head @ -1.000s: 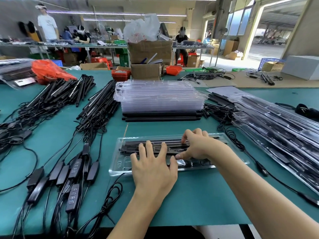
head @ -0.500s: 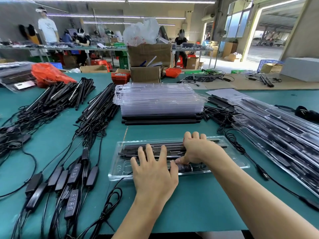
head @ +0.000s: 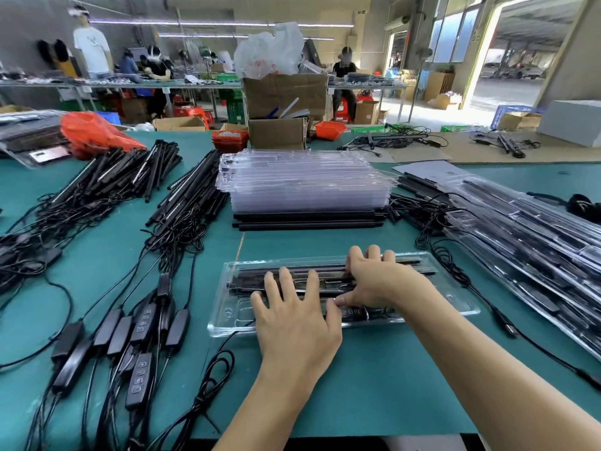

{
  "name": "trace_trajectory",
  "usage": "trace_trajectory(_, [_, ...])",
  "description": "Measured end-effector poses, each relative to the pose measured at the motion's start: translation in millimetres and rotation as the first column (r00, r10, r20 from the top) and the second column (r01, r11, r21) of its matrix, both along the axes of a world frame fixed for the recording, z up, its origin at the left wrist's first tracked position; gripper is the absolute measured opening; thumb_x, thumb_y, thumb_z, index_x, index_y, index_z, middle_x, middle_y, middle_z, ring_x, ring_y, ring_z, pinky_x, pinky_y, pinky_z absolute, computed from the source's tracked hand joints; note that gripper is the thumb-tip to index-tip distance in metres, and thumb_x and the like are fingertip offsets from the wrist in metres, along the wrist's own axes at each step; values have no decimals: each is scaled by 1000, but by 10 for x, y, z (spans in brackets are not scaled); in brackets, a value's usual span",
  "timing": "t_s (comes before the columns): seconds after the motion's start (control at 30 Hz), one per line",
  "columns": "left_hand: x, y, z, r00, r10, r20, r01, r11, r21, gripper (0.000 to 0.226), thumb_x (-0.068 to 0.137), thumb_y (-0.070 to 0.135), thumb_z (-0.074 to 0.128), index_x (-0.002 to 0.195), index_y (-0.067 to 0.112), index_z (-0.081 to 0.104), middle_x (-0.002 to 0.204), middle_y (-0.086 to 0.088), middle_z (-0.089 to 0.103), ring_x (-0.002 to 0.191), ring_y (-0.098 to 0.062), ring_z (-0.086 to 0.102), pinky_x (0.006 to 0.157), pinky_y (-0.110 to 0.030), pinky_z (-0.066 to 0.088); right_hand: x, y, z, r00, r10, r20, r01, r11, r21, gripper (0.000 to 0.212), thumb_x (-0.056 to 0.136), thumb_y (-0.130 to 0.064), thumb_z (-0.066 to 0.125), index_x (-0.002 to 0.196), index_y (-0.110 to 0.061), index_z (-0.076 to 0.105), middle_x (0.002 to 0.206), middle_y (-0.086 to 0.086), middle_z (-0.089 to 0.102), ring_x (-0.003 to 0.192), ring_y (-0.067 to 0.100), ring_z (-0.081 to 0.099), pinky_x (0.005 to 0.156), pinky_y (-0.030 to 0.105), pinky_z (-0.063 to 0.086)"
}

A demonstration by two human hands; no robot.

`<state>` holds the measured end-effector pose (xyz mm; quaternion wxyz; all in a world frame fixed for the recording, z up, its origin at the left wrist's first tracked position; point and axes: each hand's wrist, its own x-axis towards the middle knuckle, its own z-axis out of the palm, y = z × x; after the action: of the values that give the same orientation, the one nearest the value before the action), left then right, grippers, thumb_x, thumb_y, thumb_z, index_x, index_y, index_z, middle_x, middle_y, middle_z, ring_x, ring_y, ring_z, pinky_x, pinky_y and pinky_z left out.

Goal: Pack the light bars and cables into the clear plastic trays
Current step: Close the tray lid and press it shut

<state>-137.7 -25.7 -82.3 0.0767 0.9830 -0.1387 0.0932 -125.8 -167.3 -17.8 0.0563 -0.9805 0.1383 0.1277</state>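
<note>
Clear moulded plastic tray (head: 455, 299) lies lengthwise on the teal-green bench (head: 374, 385), straight in front of the person. Long black light bars (head: 325, 281) sit side by side in its far channels, and a black inline controller with small buttons (head: 353, 312) rests in the near channel.

The left hand (head: 292, 317) lies flat over the tray's left-centre — fingers straight and spread, pressing down on the bars, gripping nothing. The right hand (head: 374, 281) reaches across the tray's middle with fingers curled over the far bars and the thumb pointing left, its tip touching the near channel just beside the controller; whether it actually pinches anything I cannot tell.

Behind the tray stands a tall stack of empty clear plastic trays (head: 305, 183), resting on a few black bars (head: 305, 221). To the right, a slanting row of packed clear trays (head: 536, 249) runs along the bench, with loose black cables (head: 455, 271) trailing between it and the working tray. To the left lie heaps of unpacked black light bars (head: 120, 174) with tangled cords, and nearer, a cluster of black controller boxes on cables (head: 130, 333). A coiled black cable (head: 211, 379) lies just below the tray's left corner.

Farther back sit an orange plastic bag (head: 94, 131) and brown cardboard boxes (head: 283, 109) holding a white plastic bag (head: 270, 50). No label, brand or writing is legible anywhere; a white printed sheet (head: 432, 170) is too blurred to read.
</note>
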Motion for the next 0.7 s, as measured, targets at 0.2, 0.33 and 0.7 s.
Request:
trace_trajectory(0.2, [-20,26,46,1000,-11,-2,11,998,-62,65,89,55,17,144,33,43,156,-8,35,144,-30,22,107,-51,17,-5,-218,-136,998,-28,57,16,979,201,62,78,-66,70,121,-33,40,150,4,24,141,29,20,116,51,24])
trace_trajectory(0.33, [-37,90,98,987,-109,118,149,897,-415,43,91,45,35,119,26,61,131,6,55,129,-18,38,108,-40,28,-24,-326,-300,960,-92,264,5,951,310,53,71,-67,75,108,-43,45,145,-5,31,138,21,19,109,44,18])
trace_trajectory(0.7, [-249,886,555,954,228,-196,-233,973,0,60,81,76,47,109,27,28,109,2,28,106,-18,34,87,-32,42,18,-423,-429,884,-132,448,-48,928,368,53,64,-61,83,105,-39,57,126,-12,43,124,15,29,95,37,22])
